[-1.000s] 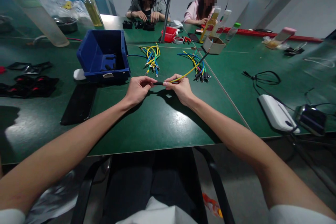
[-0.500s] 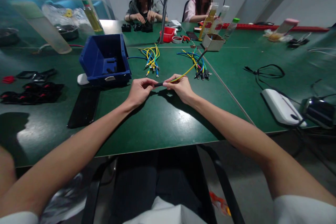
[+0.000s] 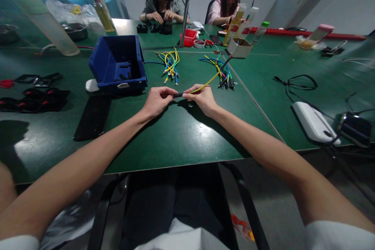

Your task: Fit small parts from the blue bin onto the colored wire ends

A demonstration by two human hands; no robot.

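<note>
Between my two hands, above the green table [image 3: 187, 148], is a short black sleeve [image 3: 178, 95]. My left hand [image 3: 158, 100] pinches its left end. My right hand [image 3: 202, 99] pinches the other end together with a yellow wire [image 3: 211, 79], which runs up and right to a dark far end. Beyond my hands lie two bundles of coloured wires: the left bundle [image 3: 170, 64] has ring terminals, and the right bundle [image 3: 224, 74] has dark sleeves near its terminals. A blue bin [image 3: 117, 88] with small black pieces inside stands left of the wires.
A black phone [image 3: 93, 119] lies left of my left arm. Black parts [image 3: 38, 99] are at the far left. A white power bank [image 3: 315, 122] with cables lies right. Farther back stand a red box [image 3: 188, 38], a small carton [image 3: 238, 49] and bottles; two people sit across the table.
The whole view has shifted slightly. Both hands keep the same grip on the sleeve and wire.
</note>
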